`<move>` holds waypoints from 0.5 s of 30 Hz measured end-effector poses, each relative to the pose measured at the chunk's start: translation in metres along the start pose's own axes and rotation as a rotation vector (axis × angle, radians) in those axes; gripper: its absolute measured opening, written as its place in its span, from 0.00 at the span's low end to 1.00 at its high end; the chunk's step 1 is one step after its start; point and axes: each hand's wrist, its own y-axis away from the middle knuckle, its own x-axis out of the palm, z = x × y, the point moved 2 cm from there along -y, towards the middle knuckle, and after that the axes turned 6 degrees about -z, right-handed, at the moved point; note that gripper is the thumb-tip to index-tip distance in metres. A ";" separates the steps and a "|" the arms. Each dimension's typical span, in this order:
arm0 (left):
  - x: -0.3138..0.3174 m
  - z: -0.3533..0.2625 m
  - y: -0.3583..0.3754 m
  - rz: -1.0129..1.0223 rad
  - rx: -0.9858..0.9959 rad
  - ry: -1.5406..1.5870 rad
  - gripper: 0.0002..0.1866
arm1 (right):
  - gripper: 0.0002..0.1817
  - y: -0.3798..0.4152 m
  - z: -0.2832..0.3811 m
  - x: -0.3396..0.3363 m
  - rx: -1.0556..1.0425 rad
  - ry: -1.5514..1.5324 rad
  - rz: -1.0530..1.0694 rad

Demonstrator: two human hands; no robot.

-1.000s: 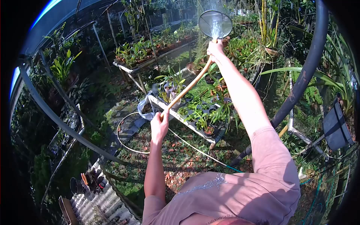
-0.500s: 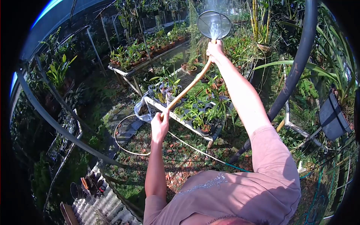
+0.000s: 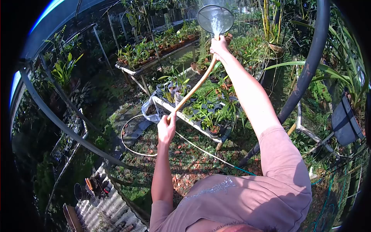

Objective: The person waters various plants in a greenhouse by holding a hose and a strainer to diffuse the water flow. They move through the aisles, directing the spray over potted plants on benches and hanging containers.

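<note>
A tan garden hose (image 3: 196, 88) runs up and forward between my two hands. My right hand (image 3: 219, 46), arm stretched out, is closed around it near its far end. Lower down, my left hand (image 3: 166, 130) is wrapped around the same hose. Just beyond my right hand, a round, dark-rimmed, see-through disc (image 3: 228, 19) overlaps the hose end in this view. White water (image 3: 216, 24) shoots from there, with spray beyond it. Below the hose, potted plants (image 3: 208, 116) stand on a low pale-framed bench (image 3: 185, 119).
More potted plants (image 3: 143, 52) fill a bench at the back left. A thick dark pipe (image 3: 305, 77) curves down on the right, beside a hanging grey pot (image 3: 346, 120). A thin hose (image 3: 205, 150) trails over the leafy ground. Corrugated sheeting (image 3: 106, 210) lies at lower left.
My right hand, with the hose end and round disc, has shifted slightly up and left in view. The surroundings have slid slightly right. Both hands keep their hold, and the water still flows.
</note>
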 end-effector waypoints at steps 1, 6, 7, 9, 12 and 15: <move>0.001 0.003 0.000 0.005 -0.006 0.001 0.28 | 0.14 -0.002 -0.004 -0.001 0.001 -0.024 -0.009; 0.004 0.003 0.006 0.061 -0.009 -0.022 0.29 | 0.15 -0.001 -0.020 -0.018 0.050 -0.080 -0.020; 0.006 0.005 0.007 0.068 -0.009 -0.015 0.28 | 0.15 0.002 -0.021 -0.024 0.063 -0.046 -0.037; 0.012 0.009 0.009 0.080 -0.009 0.004 0.28 | 0.14 0.004 -0.028 -0.036 0.058 -0.099 -0.098; 0.020 0.004 0.015 0.110 0.004 0.014 0.27 | 0.13 -0.005 -0.044 -0.054 0.035 -0.077 -0.223; 0.033 0.004 0.019 0.161 0.037 0.005 0.29 | 0.12 -0.009 -0.047 -0.071 0.016 -0.123 -0.182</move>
